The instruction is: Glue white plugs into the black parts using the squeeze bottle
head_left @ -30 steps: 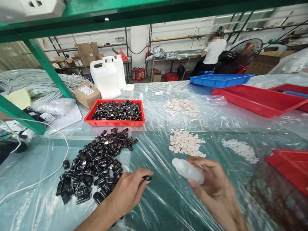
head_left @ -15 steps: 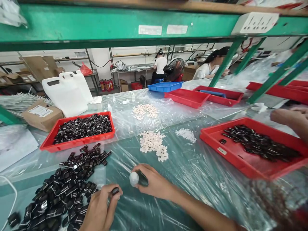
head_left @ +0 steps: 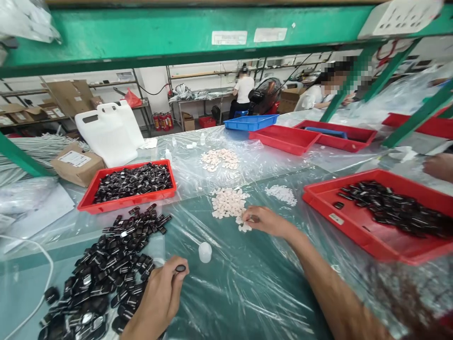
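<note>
My left hand (head_left: pixel 161 295) pinches a small black piece (head_left: pixel 180 268) between thumb and fingertip above the table (head_left: pixel 247 293), while my right hand (head_left: pixel 269 221), fingers pressed on the near edge of the white pile (head_left: pixel 228 202), sits up and to the right of it

Bare plastic sheet (head_left: pixel 247 288) between hands, small white bottle (head_left: pixel 205 251) standing there

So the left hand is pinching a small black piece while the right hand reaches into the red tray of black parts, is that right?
Not quite. In the head view the right hand reaches the pile of small white pieces, not the red tray. The left hand does pinch a small black piece.
</note>
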`<state>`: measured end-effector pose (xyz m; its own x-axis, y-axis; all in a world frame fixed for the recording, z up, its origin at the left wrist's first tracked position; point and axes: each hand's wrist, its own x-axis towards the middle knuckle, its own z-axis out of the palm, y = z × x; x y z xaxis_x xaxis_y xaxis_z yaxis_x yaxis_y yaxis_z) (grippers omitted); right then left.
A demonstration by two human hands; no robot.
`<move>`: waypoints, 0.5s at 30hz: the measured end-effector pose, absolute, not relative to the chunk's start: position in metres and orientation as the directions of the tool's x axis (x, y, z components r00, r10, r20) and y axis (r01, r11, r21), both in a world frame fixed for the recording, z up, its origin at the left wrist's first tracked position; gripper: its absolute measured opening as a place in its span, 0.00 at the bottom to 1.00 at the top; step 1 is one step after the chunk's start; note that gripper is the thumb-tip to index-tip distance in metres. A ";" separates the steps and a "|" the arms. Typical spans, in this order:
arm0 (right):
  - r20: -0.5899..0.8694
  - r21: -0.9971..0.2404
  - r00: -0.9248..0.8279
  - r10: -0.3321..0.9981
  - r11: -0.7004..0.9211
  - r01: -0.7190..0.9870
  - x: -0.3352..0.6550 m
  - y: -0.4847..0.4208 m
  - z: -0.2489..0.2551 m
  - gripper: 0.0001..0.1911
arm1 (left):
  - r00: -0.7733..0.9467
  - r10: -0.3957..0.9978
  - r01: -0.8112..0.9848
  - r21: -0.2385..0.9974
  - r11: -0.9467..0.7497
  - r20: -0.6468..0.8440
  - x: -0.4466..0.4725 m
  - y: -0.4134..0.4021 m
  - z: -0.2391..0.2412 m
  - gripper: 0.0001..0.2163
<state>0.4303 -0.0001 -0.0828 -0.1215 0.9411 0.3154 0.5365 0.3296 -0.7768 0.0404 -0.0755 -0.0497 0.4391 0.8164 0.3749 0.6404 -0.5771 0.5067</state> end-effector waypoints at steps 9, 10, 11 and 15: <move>0.082 -0.775 -0.258 0.963 0.224 0.591 0.437 0.009 -0.086 0.12 | 0.512 0.822 0.668 0.485 -0.564 0.251 0.043 -0.081 -0.047 0.10; 0.084 -0.776 -0.269 0.959 0.233 0.586 0.435 0.008 -0.081 0.10 | 0.514 0.822 0.669 0.484 -0.563 0.246 0.043 -0.081 -0.047 0.10; 0.093 -0.779 -0.280 0.955 0.246 0.578 0.432 0.005 -0.076 0.10 | 0.519 0.821 0.669 0.483 -0.564 0.240 0.044 -0.082 -0.046 0.09; 0.195 -0.829 -0.318 0.928 0.329 0.452 0.396 -0.024 -0.058 0.12 | 0.563 0.801 0.658 0.477 -0.582 0.201 0.048 -0.087 -0.044 0.07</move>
